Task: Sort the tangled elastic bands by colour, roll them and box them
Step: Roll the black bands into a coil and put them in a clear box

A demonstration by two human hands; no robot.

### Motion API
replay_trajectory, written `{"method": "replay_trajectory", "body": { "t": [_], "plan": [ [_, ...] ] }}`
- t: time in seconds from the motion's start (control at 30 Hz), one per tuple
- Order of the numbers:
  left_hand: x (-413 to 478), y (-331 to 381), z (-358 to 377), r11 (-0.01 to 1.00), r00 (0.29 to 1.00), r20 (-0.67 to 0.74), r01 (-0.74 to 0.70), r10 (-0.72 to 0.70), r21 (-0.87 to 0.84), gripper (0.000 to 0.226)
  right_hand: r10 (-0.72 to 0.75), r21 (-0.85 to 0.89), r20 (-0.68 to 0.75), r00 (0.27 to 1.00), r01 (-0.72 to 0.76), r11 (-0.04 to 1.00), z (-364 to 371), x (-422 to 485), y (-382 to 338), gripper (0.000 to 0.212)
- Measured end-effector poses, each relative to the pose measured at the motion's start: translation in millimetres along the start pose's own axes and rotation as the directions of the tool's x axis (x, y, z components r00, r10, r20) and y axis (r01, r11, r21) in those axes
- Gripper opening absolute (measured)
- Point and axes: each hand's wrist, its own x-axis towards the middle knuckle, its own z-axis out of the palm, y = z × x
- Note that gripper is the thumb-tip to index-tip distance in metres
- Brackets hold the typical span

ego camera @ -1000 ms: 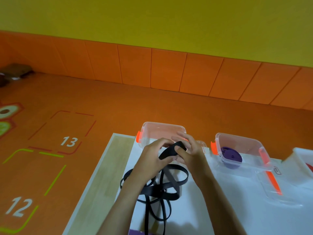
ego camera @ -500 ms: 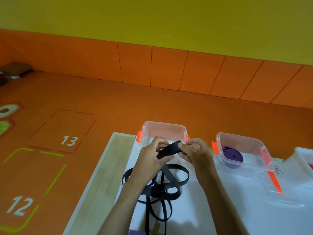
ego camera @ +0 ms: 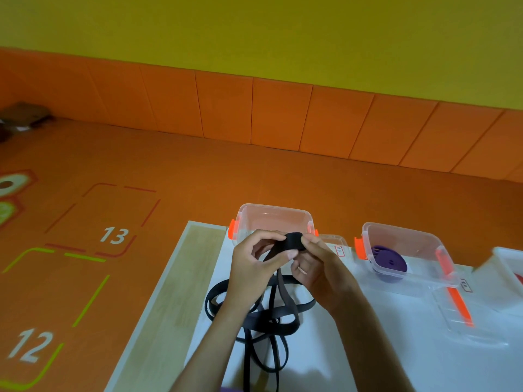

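White no. "13" (ego camera: pixel 114 235) is painted on the orange floor (ego camera: pixel 254 179), inside a red dashed outline (ego camera: pixel 140 189). White no. "12" (ego camera: pixel 31 346) is painted nearer, inside a green outline (ego camera: pixel 90 301). A red-edged sticker (ego camera: pixel 338 250) is seen on a clear lid (ego camera: pixel 343 241) & another sticker (ego camera: pixel 466 286) on a 2nd lid (ego camera: pixel 481 323); print on both too small to be read.

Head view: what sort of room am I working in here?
Most likely a children's playroom or nursery activity room: the orange floor bears painted game squares numbered 13 and 12, orange wall panels run beneath a yellow wall, and the sorting is on a white table.
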Motion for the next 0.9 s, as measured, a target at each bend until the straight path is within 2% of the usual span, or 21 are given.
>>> {"method": "replay_trajectory", "body": {
  "t": [0.13,0.3,0.4,0.53,0.63,0.8,0.9],
  "plan": [
    [1,1,1,1.000,1.000,-0.003,0.004,-0.004,-0.023,0.034,-0.004,-0.050,-0.018,1.000,0.003,0.999,-1,1,0,0.016],
    [-1,-4,0,0.996,1.000,0.013,-0.021,0.020,0.083,0.032,-0.065,-0.202,-0.107,0.992,0.042,0.979,-6,1,-1,0.024],
    [-2,-6,0,0.987,0.999,-0.009,-0.032,0.034,0.156,0.035,-0.155,-0.333,-0.194,0.969,0.084,0.939,-6,1,-3,0.019],
    [-7,-6,7,0.976,0.994,-0.062,-0.072,0.087,0.206,0.035,-0.182,-0.385,-0.199,0.963,0.093,0.918,-3,-3,-6,0.018],
    [-9,-6,12,0.973,0.988,-0.081,-0.112,0.131,0.204,0.031,-0.086,-0.319,-0.112,0.990,0.047,0.946,-4,-6,-7,0.022],
    [-11,-4,17,0.985,0.995,-0.047,-0.076,0.085,0.155,0.033,0.010,0.021,0.020,1.000,-0.011,1.000,-6,-10,-8,0.039],
    [-13,-2,19,0.991,0.996,-0.039,-0.075,0.080,0.111,0.036,0.036,0.015,0.018,0.999,-0.036,0.999,-10,-12,-7,0.033]
  ]
}}
